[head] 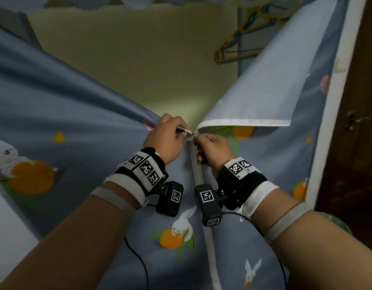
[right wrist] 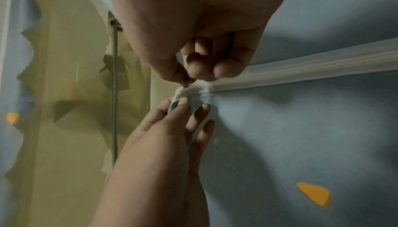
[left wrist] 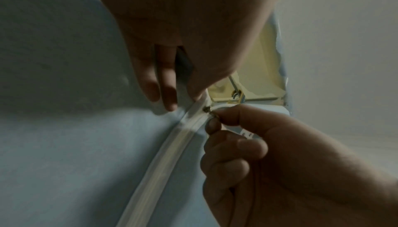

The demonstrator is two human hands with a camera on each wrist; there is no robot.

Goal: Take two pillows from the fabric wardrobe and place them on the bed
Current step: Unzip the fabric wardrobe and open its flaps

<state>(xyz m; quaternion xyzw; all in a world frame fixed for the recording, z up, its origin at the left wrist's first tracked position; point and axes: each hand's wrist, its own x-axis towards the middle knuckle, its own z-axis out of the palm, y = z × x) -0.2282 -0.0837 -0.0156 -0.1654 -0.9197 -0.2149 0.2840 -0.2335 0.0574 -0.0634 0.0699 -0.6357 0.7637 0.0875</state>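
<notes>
Head view: the fabric wardrobe (head: 44, 114) fills my sight, its zipper (head: 198, 174) closed below my hands. My left hand (head: 166, 141) grips the cover's edge; my right hand (head: 212, 149) pinches the zipper pull (left wrist: 207, 110). No pillows visible.

The fabric wardrobe (head: 55, 105) cover is grey-blue, printed with white rabbits (head: 182, 223) and oranges (head: 31, 177) on green leaves, edged with a white zipper strip (head: 206, 237). Behind the opening, the wall (head: 139, 59) is pale yellow. Upper right of the frame, hangers (head: 236, 46) are yellow and blue. Wrist bands (head: 146, 168) are black with black-and-white square markers.
</notes>
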